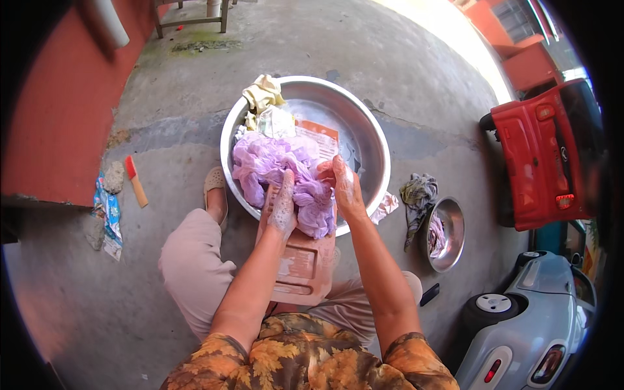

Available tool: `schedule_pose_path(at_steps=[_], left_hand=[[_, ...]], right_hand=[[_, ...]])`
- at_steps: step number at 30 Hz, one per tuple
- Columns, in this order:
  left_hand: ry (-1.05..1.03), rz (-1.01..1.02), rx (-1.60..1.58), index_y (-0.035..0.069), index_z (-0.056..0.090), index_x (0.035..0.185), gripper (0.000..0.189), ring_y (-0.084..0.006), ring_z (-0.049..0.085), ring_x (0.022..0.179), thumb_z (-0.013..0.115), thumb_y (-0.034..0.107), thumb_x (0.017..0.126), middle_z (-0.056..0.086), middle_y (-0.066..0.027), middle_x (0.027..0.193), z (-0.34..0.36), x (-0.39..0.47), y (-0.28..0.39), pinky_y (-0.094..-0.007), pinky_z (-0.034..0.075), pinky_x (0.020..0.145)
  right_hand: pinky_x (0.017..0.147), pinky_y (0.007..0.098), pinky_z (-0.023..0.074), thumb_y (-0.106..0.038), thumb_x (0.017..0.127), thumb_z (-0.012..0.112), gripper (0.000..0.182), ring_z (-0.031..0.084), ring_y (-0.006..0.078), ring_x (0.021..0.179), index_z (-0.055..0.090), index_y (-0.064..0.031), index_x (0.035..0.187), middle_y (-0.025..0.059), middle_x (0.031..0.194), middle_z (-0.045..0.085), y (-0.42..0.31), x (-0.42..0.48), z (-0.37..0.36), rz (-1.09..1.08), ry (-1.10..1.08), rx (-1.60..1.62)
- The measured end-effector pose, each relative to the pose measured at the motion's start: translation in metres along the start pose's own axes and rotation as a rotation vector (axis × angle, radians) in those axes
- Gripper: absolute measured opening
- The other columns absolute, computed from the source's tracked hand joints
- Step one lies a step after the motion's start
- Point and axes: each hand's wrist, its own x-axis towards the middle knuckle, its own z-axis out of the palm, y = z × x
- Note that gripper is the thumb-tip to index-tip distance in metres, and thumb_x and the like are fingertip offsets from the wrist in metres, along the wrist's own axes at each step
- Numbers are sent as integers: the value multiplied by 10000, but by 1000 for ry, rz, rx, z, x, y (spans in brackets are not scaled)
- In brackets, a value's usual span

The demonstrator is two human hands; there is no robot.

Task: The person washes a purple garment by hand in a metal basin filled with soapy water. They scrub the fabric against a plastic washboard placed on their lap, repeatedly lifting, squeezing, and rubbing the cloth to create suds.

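A wet lilac cloth [312, 195] lies bunched over the upper part of a pinkish-brown plastic washboard [298, 263] and into a wide metal basin [378, 126]. My left hand [285, 207], covered in suds, rests against the cloth's near left side. Its fingers are partly hidden, so its grip is unclear. At the cloth's right edge is my right hand [347, 187], also soapy, its fingers loosely apart and holding nothing visible. The washboard's upper end, with its ribbed orange part [319, 134], leans inside the basin. Its lower end is between my legs.
Pale yellow cloth [264, 92] hangs on the basin's left rim. Right of it lie a dark cloth [418, 192], a smaller metal basin [458, 234] holding cloth, and a dark phone-like object [430, 294]. A red-bristled brush [136, 181] and blue packet [111, 209] lie left. Cars [531, 161] stand right.
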Motion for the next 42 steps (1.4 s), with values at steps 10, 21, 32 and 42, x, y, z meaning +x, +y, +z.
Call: schedule_pose_path(at_steps=[10, 21, 32, 42], left_hand=[[-217, -131, -488, 63, 429, 1262, 508, -302, 498, 1114, 446, 424, 904, 507, -134, 1224, 41, -10, 31, -460, 391, 963], [-90, -163, -204, -19, 548, 1106, 340, -233, 563, 1004, 490, 226, 878, 592, -117, 1062, 3, 0, 24, -358, 439, 905], [52, -215, -164, 45, 465, 1192, 313, -185, 522, 1053, 465, 130, 891, 525, -71, 1165, 13, -6, -27, -317, 450, 887], [108, -64, 217, 32, 473, 1176, 326, -215, 539, 1000, 514, 63, 854, 552, -99, 1099, -40, -1, -52, -343, 481, 804]], right_hand=[[993, 439, 320, -579, 831, 481, 704, 363, 246, 1240, 345, -116, 1344, 60, 1319, 422, 74, -60, -33, 553, 149, 664], [775, 337, 502, -45, 783, 578, 406, 592, 193, 900, 447, 10, 1163, 96, 990, 578, -31, -49, -17, 179, -53, 57], [652, 375, 462, -189, 687, 696, 354, 591, 359, 761, 505, -41, 946, 161, 802, 600, -6, -2, 20, -242, 364, -663], [701, 355, 478, -180, 666, 703, 376, 620, 284, 799, 539, -24, 967, 121, 921, 613, 26, -48, 41, -472, 222, -780]])
